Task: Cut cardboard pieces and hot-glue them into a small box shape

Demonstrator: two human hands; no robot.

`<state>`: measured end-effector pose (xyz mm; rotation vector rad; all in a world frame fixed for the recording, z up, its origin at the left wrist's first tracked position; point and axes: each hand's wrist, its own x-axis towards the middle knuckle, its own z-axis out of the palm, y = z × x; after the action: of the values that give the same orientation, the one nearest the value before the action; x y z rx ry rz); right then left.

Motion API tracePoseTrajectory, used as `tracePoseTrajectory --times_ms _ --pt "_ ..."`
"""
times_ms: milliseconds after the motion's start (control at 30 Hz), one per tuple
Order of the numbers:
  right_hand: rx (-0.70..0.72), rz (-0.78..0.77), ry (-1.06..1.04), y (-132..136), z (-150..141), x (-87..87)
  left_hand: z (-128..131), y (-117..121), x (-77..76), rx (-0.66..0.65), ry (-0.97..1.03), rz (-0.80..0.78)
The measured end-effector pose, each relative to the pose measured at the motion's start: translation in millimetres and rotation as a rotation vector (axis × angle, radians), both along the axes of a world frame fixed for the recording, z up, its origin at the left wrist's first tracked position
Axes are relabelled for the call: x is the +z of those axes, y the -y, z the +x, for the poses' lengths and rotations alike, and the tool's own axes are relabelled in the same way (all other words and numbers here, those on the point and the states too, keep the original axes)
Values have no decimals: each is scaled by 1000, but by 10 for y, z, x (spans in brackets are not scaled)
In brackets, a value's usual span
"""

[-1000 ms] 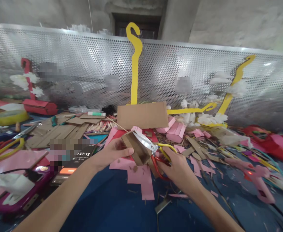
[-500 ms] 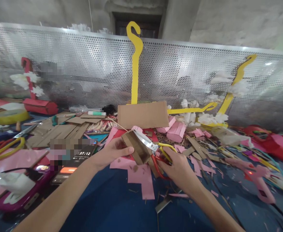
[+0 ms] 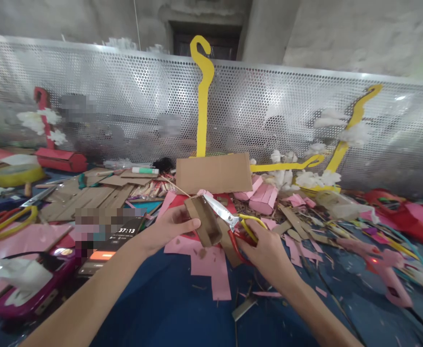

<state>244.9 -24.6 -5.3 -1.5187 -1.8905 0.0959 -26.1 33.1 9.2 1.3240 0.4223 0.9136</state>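
Observation:
In my left hand [image 3: 177,224] is a small folded cardboard box [image 3: 203,220], tilted, with its hollow side facing me. The thumb presses on its near wall and the other fingers are behind it. My right hand [image 3: 264,246] grips scissors [image 3: 229,219] by their yellow and red handles. Their silver blades point up and left along the box's right edge; whether they touch the cardboard I cannot tell. Beneath the hands lies pink paper [image 3: 211,270]. A flat cardboard piece [image 3: 214,173] stands just beyond, in front of a tall yellow hook shape [image 3: 204,96].
A pink glue gun [image 3: 381,265] with a lit red light lies at right. Cardboard strips [image 3: 298,221] and pink scraps are scattered around. At left are a phone [image 3: 113,241], a purple power strip [image 3: 41,284] and another pair of scissors [image 3: 12,224]. A perforated metal panel [image 3: 124,106] stands behind.
The scissor handles have come slightly closer together, and the blades look more closed. The cardboard box has turned a little in my left hand.

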Motion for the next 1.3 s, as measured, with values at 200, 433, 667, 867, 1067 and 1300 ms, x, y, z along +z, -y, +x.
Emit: tracePoseTrajectory --times_ms 200,433,667,867,1067,1300 --pt "-58 142 65 26 -39 -12 -11 1 4 72 -136 47" --pt "-13 93 4 49 -48 16 -20 -48 -54 207 -37 -9" --pt "-28 101 -2 21 -55 -23 19 -62 18 224 253 -266" --pt "-22 133 -15 -9 -10 -39 -12 -4 110 91 340 -484" --pt "-33 121 -17 -4 -19 -29 17 8 64 95 331 -500" --pt "-28 120 -28 3 -29 -22 55 -2 38 91 294 -358"
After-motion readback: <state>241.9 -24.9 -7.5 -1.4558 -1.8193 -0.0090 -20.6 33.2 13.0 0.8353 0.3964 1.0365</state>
